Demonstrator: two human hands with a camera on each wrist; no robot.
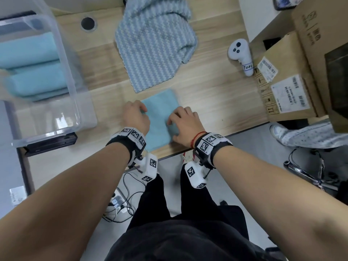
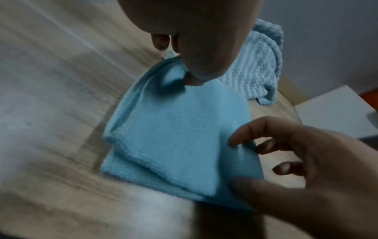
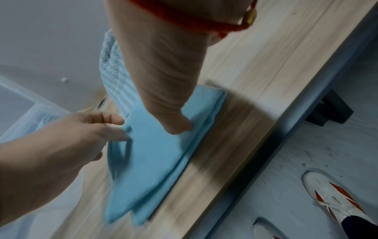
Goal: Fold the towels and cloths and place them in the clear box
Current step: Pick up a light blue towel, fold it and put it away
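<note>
A folded light blue cloth (image 1: 160,117) (image 2: 178,139) (image 3: 155,155) lies flat near the table's front edge. My left hand (image 1: 142,110) (image 3: 120,127) pinches its left edge, which lifts slightly at the fingers. My right hand (image 1: 172,127) (image 2: 241,161) grips the right side with curled fingers and thumb, one fingertip (image 3: 178,127) pressing down. A crumpled blue-and-white striped towel (image 1: 154,49) lies just behind the cloth. The clear box (image 1: 75,102) stands at the left and holds folded blue towels (image 1: 33,80).
A white controller (image 1: 240,55) lies at the right, against cardboard boxes (image 1: 293,76). A cable hole (image 1: 88,23) sits at the back of the wooden table (image 1: 216,102). A black device (image 1: 50,144) pokes out under the clear box. Cables and a chair base lie on the floor.
</note>
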